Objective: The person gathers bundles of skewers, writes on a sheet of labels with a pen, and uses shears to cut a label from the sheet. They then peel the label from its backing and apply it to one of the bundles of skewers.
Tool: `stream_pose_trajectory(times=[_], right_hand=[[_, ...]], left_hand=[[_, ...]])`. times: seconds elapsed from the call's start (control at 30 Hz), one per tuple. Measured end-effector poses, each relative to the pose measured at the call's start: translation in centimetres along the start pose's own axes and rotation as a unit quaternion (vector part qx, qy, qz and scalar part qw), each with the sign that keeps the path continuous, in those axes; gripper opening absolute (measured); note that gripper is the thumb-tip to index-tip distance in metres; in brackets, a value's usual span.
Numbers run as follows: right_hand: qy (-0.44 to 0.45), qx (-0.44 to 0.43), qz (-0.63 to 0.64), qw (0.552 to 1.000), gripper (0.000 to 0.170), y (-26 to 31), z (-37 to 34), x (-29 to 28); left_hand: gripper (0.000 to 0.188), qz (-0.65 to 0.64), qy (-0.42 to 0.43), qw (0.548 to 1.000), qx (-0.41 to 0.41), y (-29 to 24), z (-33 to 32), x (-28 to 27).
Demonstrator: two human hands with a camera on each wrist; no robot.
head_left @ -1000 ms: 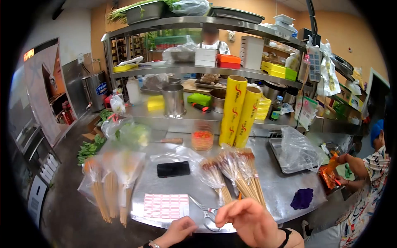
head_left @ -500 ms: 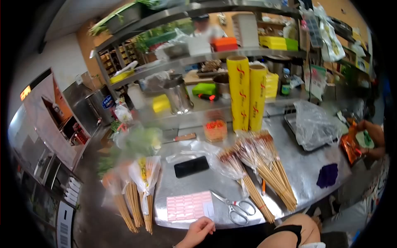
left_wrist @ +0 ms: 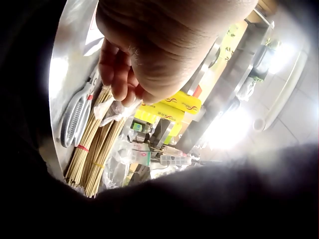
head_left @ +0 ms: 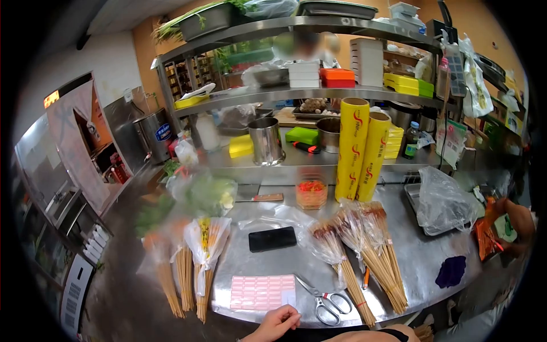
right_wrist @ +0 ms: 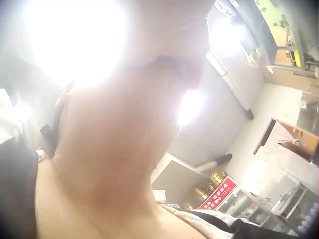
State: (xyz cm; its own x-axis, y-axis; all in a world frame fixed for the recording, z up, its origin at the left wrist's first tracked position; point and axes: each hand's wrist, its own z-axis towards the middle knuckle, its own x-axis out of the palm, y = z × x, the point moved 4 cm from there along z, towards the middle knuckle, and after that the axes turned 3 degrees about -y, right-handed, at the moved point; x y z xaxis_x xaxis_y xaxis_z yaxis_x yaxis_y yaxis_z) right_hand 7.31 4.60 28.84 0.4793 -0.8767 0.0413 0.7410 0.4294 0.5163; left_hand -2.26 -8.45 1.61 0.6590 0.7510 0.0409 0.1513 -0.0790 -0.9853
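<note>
Right fingers have exited head view, grip unseen; relaxed, empty left fingers (head_left: 289, 319) lie beside the scissors (head_left: 319, 294).

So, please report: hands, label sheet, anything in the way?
Left hand by the label sheet, seemingly empty; right hand unclear. Sheet flat on table. Scissors close beside it, possibly in the way.

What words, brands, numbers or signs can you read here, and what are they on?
No whole word reads surely.
Yellow rolls: red "S"-like mark; lettering too small.
Red sign: white characters, too blurred.
Blue drum label: too blurred.
Lit sign: too blurred.
Label sheet: any print too small.
Bottle: label too small.
</note>
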Motion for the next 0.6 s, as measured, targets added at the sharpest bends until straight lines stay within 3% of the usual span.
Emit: stream_pose_trajectory(times=[0.1, 0.2, 0.27, 0.33, 0.37, 0.47, 0.5, 0.6], right_hand=[[0.009, 0.002, -0.106, 0.994, 0.055, 1.2, -0.1, -1.6], [-0.125, 0.046, -0.154, 0.979, 0.047, -0.1, -5.0, -3.2], [-0.247, 0.198, -0.112, 0.942, 0.036, -2.2, -8.4, -4.7], [-0.318, 0.361, -0.140, 0.865, 0.025, -2.8, -11.7, -4.9], [-0.299, 0.392, -0.175, 0.852, 0.016, -3.4, -13.0, -5.2], [-0.249, 0.492, -0.232, 0.801, 0.010, -4.4, -18.8, -6.4], [-0.237, 0.529, -0.255, 0.774, 0.021, -3.9, -19.4, -6.0], [-0.148, 0.552, -0.312, 0.759, 0.033, -4.5, -21.3, -5.2]], left_hand=[[0.015, 0.023, 0.003, 1.000, 0.002, -0.1, 0.0, -0.1], [0.014, 0.056, 0.036, 0.998, 0.014, 1.3, 0.6, -1.2], [0.015, 0.063, 0.014, 0.998, 0.012, 1.1, 0.2, -1.7], [0.019, 0.112, -0.001, 0.993, 0.035, 0.5, -0.4, -2.6], [0.017, 0.148, 0.007, 0.988, 0.051, 0.0, -0.8, -3.3], [0.017, 0.250, 0.017, 0.963, 0.096, 0.4, -2.3, -4.9], [0.019, 0.252, 0.016, 0.961, 0.116, 0.4, -3.0, -5.4], [0.019, 0.300, 0.028, 0.950, 0.085, 0.0, -4.8, -6.7]])
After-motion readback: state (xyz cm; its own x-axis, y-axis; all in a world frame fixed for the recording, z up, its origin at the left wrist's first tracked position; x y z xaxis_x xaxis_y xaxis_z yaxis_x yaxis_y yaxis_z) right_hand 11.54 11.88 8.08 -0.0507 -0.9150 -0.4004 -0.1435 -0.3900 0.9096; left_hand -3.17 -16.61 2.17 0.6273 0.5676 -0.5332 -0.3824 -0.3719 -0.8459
